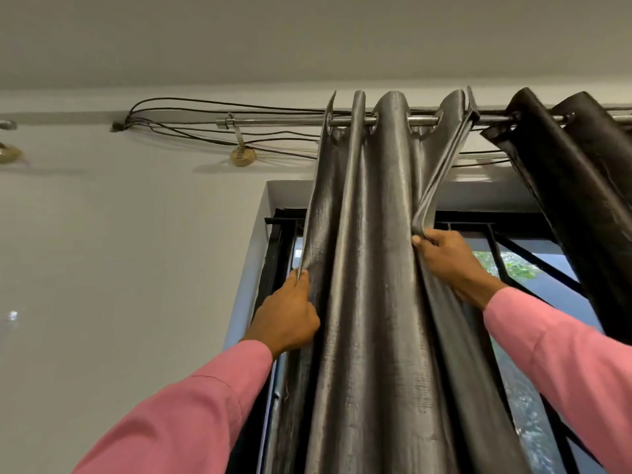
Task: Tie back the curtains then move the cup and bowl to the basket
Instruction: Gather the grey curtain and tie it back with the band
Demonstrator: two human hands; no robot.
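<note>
- two curtains on one metal rod (pixel 273 122): grey curtain (pixel 369 268) bunched into folds at centre, dark curtain (pixel 567 186) just to its right, cut off by the right frame edge
- lower ends of both cut off at frame bottom
- left hand (pixel 290 316) pinching the grey curtain's left edge, fingers curled, tips hidden in the fabric
- right hand (pixel 448 258) gripping the right edge fold, higher up; fingers mostly hidden behind cloth
- window grille (pixel 533 265) behind, largely covered; greenery beyond blurred
- several cables (pixel 205 111) on the wall by the rod, running behind the curtain tops; count unclear
- two pink sleeves (pixel 191 405)
</note>
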